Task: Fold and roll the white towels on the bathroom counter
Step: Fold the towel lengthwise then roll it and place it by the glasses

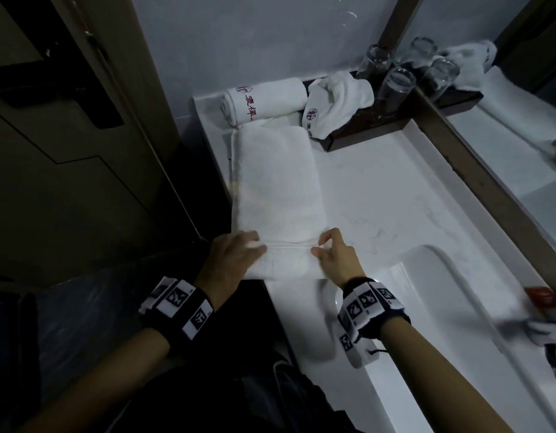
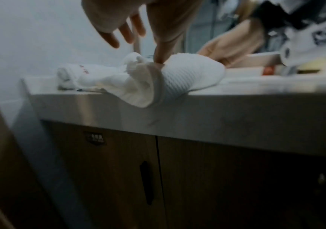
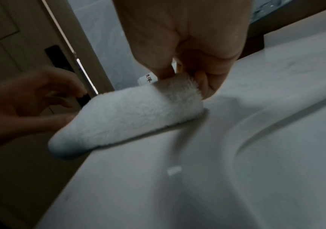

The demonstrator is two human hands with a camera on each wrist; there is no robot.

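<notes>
A white towel (image 1: 279, 189) lies folded into a long strip on the white counter (image 1: 379, 198). Its near end is turned over into a short roll (image 1: 286, 260) at the counter's front edge. My left hand (image 1: 239, 254) is at the roll's left end; in the left wrist view its thumb (image 2: 161, 52) presses into the towel (image 2: 187, 74) while the fingers stay straight above it. My right hand (image 1: 329, 254) pinches the roll's right end (image 3: 177, 91) between thumb and fingers. A finished rolled towel (image 1: 264, 100) with red lettering lies at the back. A crumpled towel (image 1: 336, 101) lies on a dark tray (image 1: 364, 129).
Upturned glasses (image 1: 395, 82) stand on the tray by the mirror (image 1: 520, 135). The sink basin (image 1: 426, 307) is just right of my right wrist. A blurred red item (image 1: 542, 295) sits at the far right. A dark door (image 1: 67, 120) is on the left, and cabinet doors (image 2: 177, 178) under the counter.
</notes>
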